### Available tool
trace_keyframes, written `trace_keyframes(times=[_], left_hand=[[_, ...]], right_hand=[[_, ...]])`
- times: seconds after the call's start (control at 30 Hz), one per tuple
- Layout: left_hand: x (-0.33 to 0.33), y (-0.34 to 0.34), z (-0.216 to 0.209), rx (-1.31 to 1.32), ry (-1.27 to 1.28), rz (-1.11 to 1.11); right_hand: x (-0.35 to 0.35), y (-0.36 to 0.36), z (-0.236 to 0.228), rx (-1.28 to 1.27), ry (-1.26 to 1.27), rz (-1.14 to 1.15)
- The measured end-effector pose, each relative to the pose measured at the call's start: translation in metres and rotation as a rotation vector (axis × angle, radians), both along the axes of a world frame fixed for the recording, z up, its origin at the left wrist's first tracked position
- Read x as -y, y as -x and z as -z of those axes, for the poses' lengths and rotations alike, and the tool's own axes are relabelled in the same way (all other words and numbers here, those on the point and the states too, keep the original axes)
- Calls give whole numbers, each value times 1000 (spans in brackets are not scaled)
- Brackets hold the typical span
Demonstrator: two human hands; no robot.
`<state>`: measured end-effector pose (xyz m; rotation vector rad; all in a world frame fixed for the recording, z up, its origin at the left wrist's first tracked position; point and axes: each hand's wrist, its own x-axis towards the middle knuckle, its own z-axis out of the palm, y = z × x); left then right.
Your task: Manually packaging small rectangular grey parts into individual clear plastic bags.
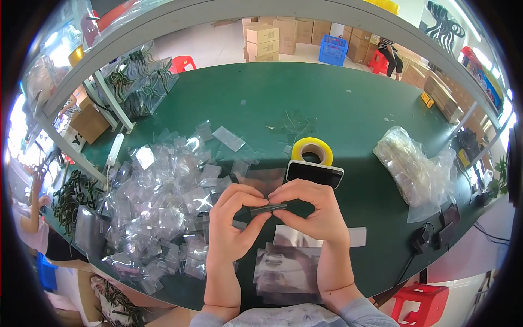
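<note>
Both hands meet over the near middle of the green table. My left hand point(235, 220) and my right hand point(311, 210) pinch a small dark, flat strip point(268, 209) between thumbs and fingers. Its exact kind is too small to make out. Just beyond the fingertips lies a clear plastic sleeve point(264, 177); whether it touches the fingers I cannot tell. Beside it are a phone point(315, 173) and a yellow roll of tape point(321, 148). A stack of clear plastic bags point(286, 272) lies between my forearms, with a pale flat strip point(357, 236) partly under my right wrist.
A heap of small clear bags point(158, 201) covers the table's left side. A larger plastic bag point(408, 163) of clear items lies right, near black adapters point(422, 237) with cords. A grey shelf frame point(229, 17) arches overhead. Dark cords point(73, 199) hang at the left edge.
</note>
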<state>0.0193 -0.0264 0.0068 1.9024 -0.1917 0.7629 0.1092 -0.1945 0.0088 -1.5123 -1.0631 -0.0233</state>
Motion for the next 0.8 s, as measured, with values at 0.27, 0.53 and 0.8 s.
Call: trace_keyframes(times=[0.27, 0.53, 0.8], left_hand=[[-1, 2, -1, 28, -55, -59], [0, 5, 2, 39, -108, -86], [7, 4, 4, 85, -106, -159]], right_hand=[[2, 0, -1, 94, -1, -10], [4, 1, 1, 99, -14, -16], [0, 4, 2, 253, -4, 73]])
